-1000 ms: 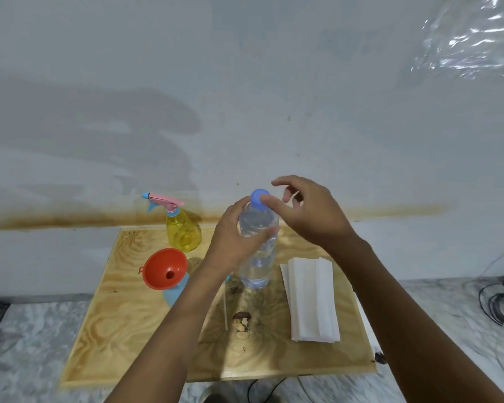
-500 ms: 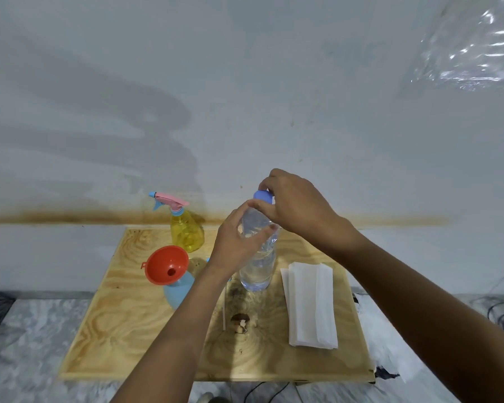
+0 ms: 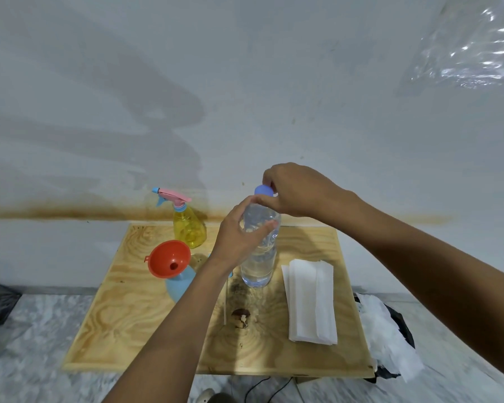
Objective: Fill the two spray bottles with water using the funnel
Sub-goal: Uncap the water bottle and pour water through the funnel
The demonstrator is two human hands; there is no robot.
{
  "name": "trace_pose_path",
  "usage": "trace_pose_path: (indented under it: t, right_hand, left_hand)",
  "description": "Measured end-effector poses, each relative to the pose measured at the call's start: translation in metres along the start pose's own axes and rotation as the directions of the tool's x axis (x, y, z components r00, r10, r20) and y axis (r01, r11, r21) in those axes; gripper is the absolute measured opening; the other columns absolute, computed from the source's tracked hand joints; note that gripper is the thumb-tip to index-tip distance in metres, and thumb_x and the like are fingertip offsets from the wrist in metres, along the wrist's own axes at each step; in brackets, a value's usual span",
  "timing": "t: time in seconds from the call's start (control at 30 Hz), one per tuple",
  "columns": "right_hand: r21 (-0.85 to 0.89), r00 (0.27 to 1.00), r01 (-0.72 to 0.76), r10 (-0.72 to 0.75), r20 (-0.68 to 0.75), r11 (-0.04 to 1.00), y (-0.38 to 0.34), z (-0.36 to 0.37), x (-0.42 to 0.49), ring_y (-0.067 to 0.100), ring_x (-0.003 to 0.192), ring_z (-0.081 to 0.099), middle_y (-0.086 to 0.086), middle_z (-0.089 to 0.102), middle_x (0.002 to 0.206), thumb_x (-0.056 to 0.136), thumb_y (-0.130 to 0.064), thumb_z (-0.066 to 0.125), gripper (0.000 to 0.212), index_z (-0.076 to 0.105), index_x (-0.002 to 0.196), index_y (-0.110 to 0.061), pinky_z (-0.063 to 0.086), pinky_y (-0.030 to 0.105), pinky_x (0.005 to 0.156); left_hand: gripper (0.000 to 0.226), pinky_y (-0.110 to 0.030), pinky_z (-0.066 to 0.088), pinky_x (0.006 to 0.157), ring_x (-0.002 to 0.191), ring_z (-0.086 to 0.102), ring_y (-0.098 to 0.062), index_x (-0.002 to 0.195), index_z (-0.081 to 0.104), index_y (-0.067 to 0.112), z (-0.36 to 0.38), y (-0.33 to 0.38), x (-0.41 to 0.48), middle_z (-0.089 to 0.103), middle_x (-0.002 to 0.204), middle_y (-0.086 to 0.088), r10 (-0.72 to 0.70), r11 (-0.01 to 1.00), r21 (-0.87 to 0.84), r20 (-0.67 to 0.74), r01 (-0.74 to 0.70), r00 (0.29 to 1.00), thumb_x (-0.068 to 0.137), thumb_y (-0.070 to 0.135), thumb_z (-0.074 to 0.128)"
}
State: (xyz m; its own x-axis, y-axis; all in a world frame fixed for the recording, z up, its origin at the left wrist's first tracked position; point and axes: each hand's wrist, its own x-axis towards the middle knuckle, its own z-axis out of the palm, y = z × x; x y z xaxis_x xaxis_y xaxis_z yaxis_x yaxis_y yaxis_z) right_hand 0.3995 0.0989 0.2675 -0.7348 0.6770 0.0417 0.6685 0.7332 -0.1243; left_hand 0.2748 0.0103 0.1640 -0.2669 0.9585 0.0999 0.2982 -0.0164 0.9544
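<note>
Spray bottles stand on the left part of the plywood board (image 3: 122,315): the yellow spray bottle (image 3: 189,229) is at the back near the wall with its pink trigger head on. The blue spray bottle (image 3: 178,286) is in front of it, and the orange funnel (image 3: 169,258) sits in its neck.

Right of them we see the clear water bottle (image 3: 259,257), upright on the board and with water inside. Our left hand (image 3: 239,237) grips its upper part, with fingers and thumb curled around it. Our right hand (image 3: 297,190) is closed on the blue cap (image 3: 264,190) and pinches it from above.

One second ago the right hand touched the cap only with thumb and first finger, and the other fingers were lifted. Now all fingers are folded down over the cap, and the wrist is turned more. The cap is still on the bottle. The water bottle has the same place on the board, and the left hand has not changed its grip. The funnel and both spray bottles have also not moved.

A folded white tissue (image 3: 310,301) lies just right of the water bottle. A thin white tube (image 3: 224,301) lies on the board beside the left forearm.
</note>
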Motion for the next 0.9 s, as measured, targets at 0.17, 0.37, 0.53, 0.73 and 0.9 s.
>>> trace_pose_path:
  t: [0.17,0.37,0.53,0.73,0.9]
  right_hand:
    - [-0.048,0.964,0.234,-0.225,0.138,0.971,0.005,-0.015,0.002,0.023,0.096,0.059,-0.004,0.052,0.104,0.1,-0.041,0.05,0.034,0.062,0.117,-0.014,0.04,0.031,0.073]
    - [-0.034,0.993,0.106,-0.105,0.053,0.994,0.008,-0.018,0.007,0.01,0.095,0.055,-0.012,0.061,0.115,0.086,-0.065,0.057,0.055,0.056,0.126,-0.028,0.04,0.029,0.076]
    - [-0.043,0.995,0.065,-0.062,0.079,0.997,0.002,-0.016,0.011,0.025,0.085,0.062,0.003,0.067,0.096,0.09,-0.055,0.059,0.044,0.062,0.103,-0.013,0.047,0.035,0.068]
    - [-0.132,0.966,0.217,-0.192,0.174,0.967,0.001,-0.023,0.015,0.019,0.086,0.054,0.0,0.064,0.107,0.095,-0.046,0.057,0.036,0.061,0.118,-0.018,0.049,0.036,0.078]
    - [-0.078,0.908,0.357,-0.327,0.262,0.931,0.011,-0.036,0.014,0.014,0.117,0.056,-0.011,0.058,0.129,0.097,-0.026,0.059,0.033,0.056,0.129,-0.031,0.047,0.035,0.093]
  left_hand:
    - [0.075,-0.039,0.051,0.103,0.124,0.056,-0.004,0.137,0.054,0.031,0.002,-0.007,0.002,0.063,0.131,0.01,-0.052,0.999,0.005,-0.009,0.052,0.999,0.072,0.058,0.08]
    - [0.046,-0.024,0.05,0.093,0.112,0.061,0.002,0.123,0.062,0.036,0.001,-0.003,0.001,0.07,0.117,0.013,-0.015,1.0,-0.014,-0.008,0.015,1.0,0.081,0.036,0.08]
    - [0.039,-0.023,0.05,0.094,0.11,0.062,0.001,0.117,0.063,0.038,0.0,0.0,-0.001,0.071,0.114,0.013,0.025,0.999,-0.024,0.001,-0.025,1.0,0.083,0.03,0.079]
    - [0.077,-0.038,0.047,0.107,0.126,0.055,-0.005,0.137,0.052,0.034,0.0,-0.01,0.002,0.062,0.133,0.012,-0.044,0.999,0.003,0.002,0.044,0.999,0.07,0.063,0.078]
    - [0.054,-0.015,0.047,0.092,0.112,0.061,0.003,0.13,0.059,0.033,-0.001,-0.004,0.001,0.069,0.12,0.013,-0.009,1.0,-0.016,0.0,0.009,1.0,0.08,0.037,0.08]
